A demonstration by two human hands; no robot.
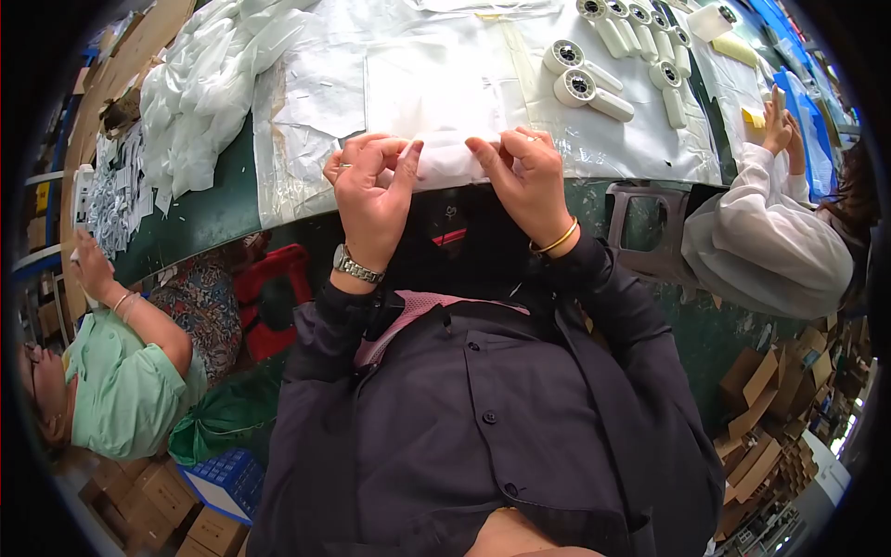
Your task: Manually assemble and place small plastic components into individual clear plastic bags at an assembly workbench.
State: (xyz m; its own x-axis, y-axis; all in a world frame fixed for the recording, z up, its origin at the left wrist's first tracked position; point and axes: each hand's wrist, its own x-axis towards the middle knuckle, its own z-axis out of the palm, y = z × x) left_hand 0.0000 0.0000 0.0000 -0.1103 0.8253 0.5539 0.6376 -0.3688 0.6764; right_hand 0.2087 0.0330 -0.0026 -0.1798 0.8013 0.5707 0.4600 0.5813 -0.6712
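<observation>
So right at the near edge of the bench, both my hands are pinching the same thing: a clear plastic bag (436, 102) lying flat on the white sheet (306, 102) that covers the green table (209, 213). My left hand (371, 190) has thumb and forefinger closed on the bag's near edge, other fingers curled loosely; my right hand (524, 176) does the same just beside it, so the edge sits stretched between the two pinches. I'd guess I hold it that way to keep the floppy film taut and the mouth lined up, since it would sag otherwise.

A bit further out, to my right, there's a cluster of white handheld fans (594, 88) lying on their sides with the round heads up, all within easy reach. Off to my left is a heap of loose clear bags (195, 84), stacked where I can grab one.

Far right, there's a white roll (713, 20) and a couple of small yellow pads (738, 48) near a co-worker's sleeve (752, 200). Cardboard boxes (770, 399) sit on the floor, plain brown; any labels are too small to tell.
</observation>
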